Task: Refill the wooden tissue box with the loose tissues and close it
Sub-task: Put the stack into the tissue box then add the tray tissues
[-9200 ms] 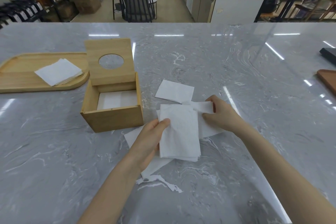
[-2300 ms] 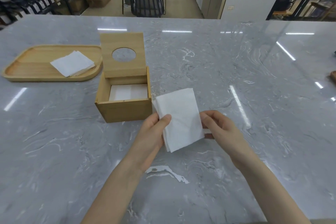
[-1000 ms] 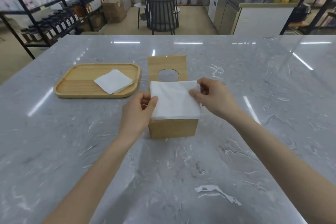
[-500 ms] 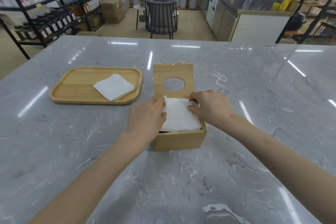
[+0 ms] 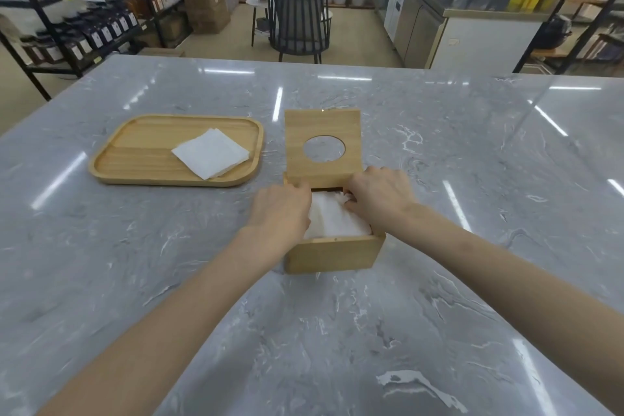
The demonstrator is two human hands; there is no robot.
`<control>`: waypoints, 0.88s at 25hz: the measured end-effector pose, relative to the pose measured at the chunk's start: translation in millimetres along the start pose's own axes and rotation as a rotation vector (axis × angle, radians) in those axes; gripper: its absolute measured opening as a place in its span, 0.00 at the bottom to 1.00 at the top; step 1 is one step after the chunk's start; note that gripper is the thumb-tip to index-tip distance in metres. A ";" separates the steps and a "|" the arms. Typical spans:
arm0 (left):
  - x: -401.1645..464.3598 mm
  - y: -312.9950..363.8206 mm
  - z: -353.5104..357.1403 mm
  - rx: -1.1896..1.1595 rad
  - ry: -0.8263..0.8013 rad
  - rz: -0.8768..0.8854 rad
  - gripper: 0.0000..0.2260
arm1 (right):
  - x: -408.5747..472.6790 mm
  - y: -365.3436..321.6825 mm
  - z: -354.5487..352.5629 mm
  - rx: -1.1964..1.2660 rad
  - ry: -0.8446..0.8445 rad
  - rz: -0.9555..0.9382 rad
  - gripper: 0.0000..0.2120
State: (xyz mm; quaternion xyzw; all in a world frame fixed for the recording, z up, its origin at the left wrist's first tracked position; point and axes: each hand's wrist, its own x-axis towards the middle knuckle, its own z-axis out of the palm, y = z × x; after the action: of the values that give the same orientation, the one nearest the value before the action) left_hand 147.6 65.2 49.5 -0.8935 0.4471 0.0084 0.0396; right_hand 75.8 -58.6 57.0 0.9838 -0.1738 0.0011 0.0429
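Note:
The wooden tissue box (image 5: 332,255) stands open in the middle of the grey marble table, its lid (image 5: 322,147) with a round hole tilted up at the back. A stack of white tissues (image 5: 332,221) lies inside the box, nearly level with the rim. My left hand (image 5: 282,213) presses down on the stack's left side, fingers curled into the box. My right hand (image 5: 378,194) presses on the stack's far right corner. The fingertips of both hands are hidden inside the box.
A wooden tray (image 5: 135,162) sits left of the box and holds a folded stack of white tissues (image 5: 211,157). Beyond the table's far edge stand a dark chair (image 5: 299,27), shelving and a counter.
Both hands have pushed the tissue stack down from above the box into it. The stack now lies lower, inside the walls, and the view has moved a little closer.

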 end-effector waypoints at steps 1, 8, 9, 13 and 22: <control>0.4 -0.1 0.3 -0.007 0.001 -0.007 0.10 | 0.7 -0.1 1.3 -0.004 0.004 0.007 0.14; -3.5 -6.6 -1.1 -0.070 -0.007 0.030 0.10 | -2.9 4.0 0.9 0.077 0.024 0.035 0.13; -5.1 -9.0 -3.0 -0.078 0.027 0.036 0.09 | -3.3 7.0 -2.5 0.116 0.040 0.038 0.09; -5.1 -15.1 -13.0 -0.137 0.199 0.086 0.08 | -5.6 16.4 -18.1 0.186 0.183 0.052 0.12; 8.9 -5.7 0.0 0.182 -0.215 0.287 0.15 | -7.0 -3.4 4.0 -0.151 -0.251 -0.179 0.14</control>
State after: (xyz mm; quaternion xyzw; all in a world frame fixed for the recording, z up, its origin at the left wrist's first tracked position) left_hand 157.5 61.5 49.4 -0.8073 0.5620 0.0686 0.1662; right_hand 70.4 -53.3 52.6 0.9818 -0.0889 -0.1388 0.0948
